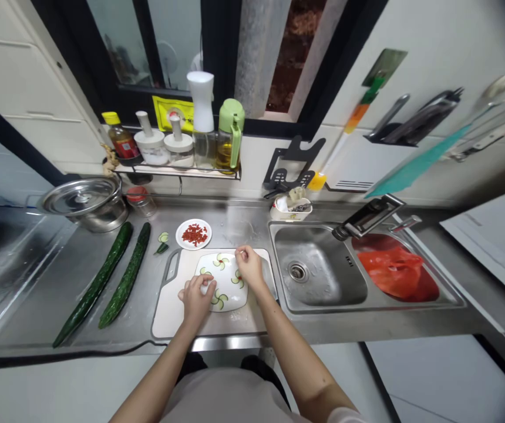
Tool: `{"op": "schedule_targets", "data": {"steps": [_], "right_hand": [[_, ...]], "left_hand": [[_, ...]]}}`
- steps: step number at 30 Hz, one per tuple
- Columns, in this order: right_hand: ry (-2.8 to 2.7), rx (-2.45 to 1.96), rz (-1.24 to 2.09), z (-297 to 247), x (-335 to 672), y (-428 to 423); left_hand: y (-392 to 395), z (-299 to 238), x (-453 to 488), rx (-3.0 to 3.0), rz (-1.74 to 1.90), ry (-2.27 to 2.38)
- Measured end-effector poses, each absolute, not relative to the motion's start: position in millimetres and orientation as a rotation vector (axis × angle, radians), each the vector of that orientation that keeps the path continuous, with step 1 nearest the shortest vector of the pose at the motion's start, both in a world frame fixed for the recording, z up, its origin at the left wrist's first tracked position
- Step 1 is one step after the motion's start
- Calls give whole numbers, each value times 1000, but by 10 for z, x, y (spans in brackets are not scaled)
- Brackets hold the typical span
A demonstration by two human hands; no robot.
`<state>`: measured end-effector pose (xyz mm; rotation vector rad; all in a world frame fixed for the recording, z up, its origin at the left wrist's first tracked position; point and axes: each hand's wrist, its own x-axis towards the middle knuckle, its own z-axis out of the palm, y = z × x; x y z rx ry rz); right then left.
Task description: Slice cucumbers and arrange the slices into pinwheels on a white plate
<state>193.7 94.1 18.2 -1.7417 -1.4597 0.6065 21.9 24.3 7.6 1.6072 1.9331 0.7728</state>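
A white square plate (228, 284) lies on the cutting board (168, 311). Curved cucumber slices (219, 299) form pinwheel shapes around its sides, some with a small red piece at the centre. My left hand (197, 298) is over the plate's left side, beside one pinwheel (205, 272), its fingers curled together. At the upper right corner of the plate is my right hand (249, 267), fingertips pinched. Whatever either hand may hold is too small or hidden to make out. Behind the board, a small white dish (181, 237) holds chopped red pieces (195, 234).
Two whole cucumbers (98, 282) (125, 276) lie left of the board, with cucumber scraps (162, 242) nearby. A lidded steel pot (98, 214) and a red-lidded jar (142, 202) stand behind. To the right are a sink (323, 296) with a faucet (367, 218) and a red plastic bag (389, 270).
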Motion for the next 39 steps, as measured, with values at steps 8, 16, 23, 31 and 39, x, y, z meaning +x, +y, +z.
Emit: {"op": "schedule_targets", "data": {"steps": [8, 16, 23, 31, 39], "right_hand": [[-1821, -1742, 587, 126, 1588, 1527], [-2175, -1904, 476, 56, 1228, 2090], [-2328, -1924, 513, -51, 1072, 2310], [-2227, -1912, 587, -199, 1040, 2397], [-1939, -1799, 773, -296, 1156, 2413]], "left_hand": [[195, 24, 163, 1594, 835, 1961], [140, -15, 125, 1579, 831, 1930], [142, -29, 62, 1540, 831, 1958], [158, -66, 26, 1508, 845, 1977], [167, -53, -2, 1486, 814, 1977]]}}
